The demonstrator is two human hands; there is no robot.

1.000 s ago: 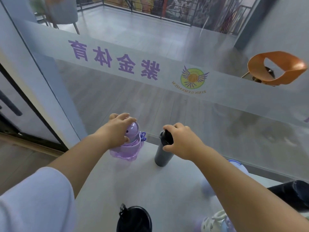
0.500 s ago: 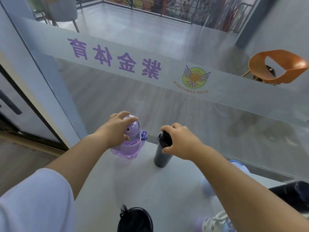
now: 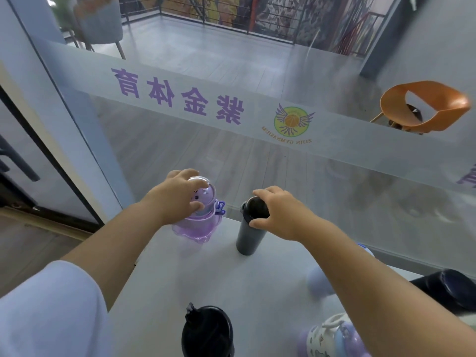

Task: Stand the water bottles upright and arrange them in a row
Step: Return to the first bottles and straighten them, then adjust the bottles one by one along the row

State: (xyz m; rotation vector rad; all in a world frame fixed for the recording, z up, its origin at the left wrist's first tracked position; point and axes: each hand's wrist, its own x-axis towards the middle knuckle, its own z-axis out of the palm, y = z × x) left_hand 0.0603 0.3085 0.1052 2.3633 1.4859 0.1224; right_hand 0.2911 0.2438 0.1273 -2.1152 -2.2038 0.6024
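The left hand (image 3: 175, 202) curls its fingers (image 3: 195, 206) around the domed lid of the purple bottle (image 3: 197, 225), upright at the table's (image 3: 185, 274) far edge. Just right of it, the right hand (image 3: 280, 215) grips the top of the upright grey bottle (image 3: 248, 235). Nearer than the grey bottle stand a black bottle (image 3: 207, 331), a patterned bottle (image 3: 332, 338) and a pale blue bottle (image 3: 318, 279), partly hidden by the right forearm.

Kids' bottle (image 3: 198, 217) left of flask (image 3: 248, 233); both seemingly upright.

short pale lavender-white sleeve (image 3: 49, 310) on left arm; right forearm bare.
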